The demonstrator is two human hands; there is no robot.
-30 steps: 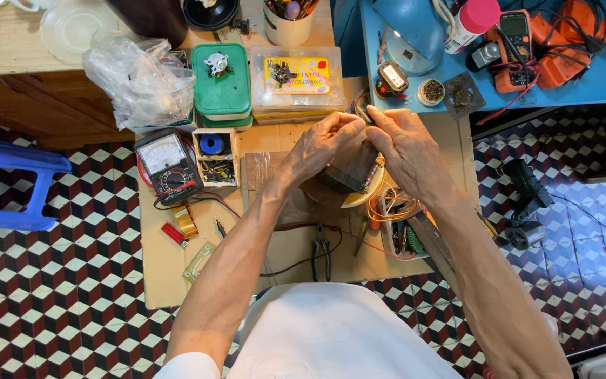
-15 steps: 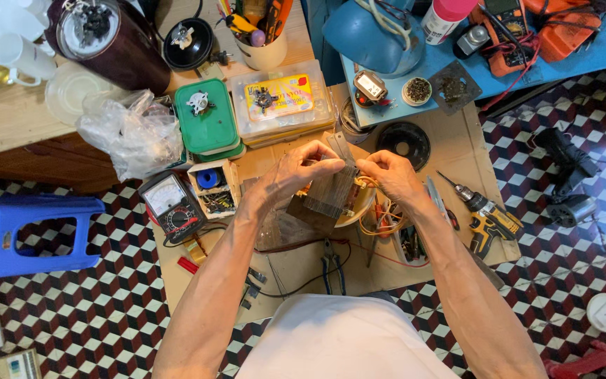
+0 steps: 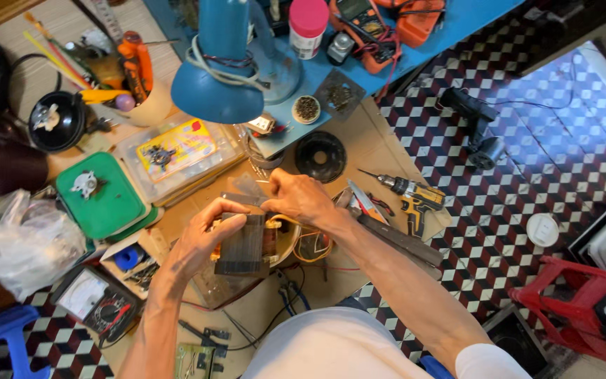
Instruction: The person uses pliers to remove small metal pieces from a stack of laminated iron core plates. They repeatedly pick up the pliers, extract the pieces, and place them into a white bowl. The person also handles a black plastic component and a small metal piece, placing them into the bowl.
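Note:
A dark block of stacked metal plates with copper windings, a transformer (image 3: 243, 245), is held over a low cardboard-covered work surface (image 3: 380, 151). My left hand (image 3: 201, 238) grips its left side, fingers curled over the top edge. My right hand (image 3: 297, 198) pinches a thin clear sheet (image 3: 247, 188) at the block's top right corner. Orange wires (image 3: 311, 247) loop out beside a small bowl (image 3: 290, 238) under the block.
A blue desk lamp (image 3: 219, 84) hangs over the work. Nearby are a green box (image 3: 99, 193), a clear parts case (image 3: 177, 151), an analog meter (image 3: 99, 302), a black ring (image 3: 320, 156), a cordless drill (image 3: 412, 196), a plastic bag (image 3: 15, 242) and a red stool (image 3: 562, 295).
The view has swung right and closer. Both hands stay on the transformer; my right hand has shifted to its top corner and pinches the clear sheet.

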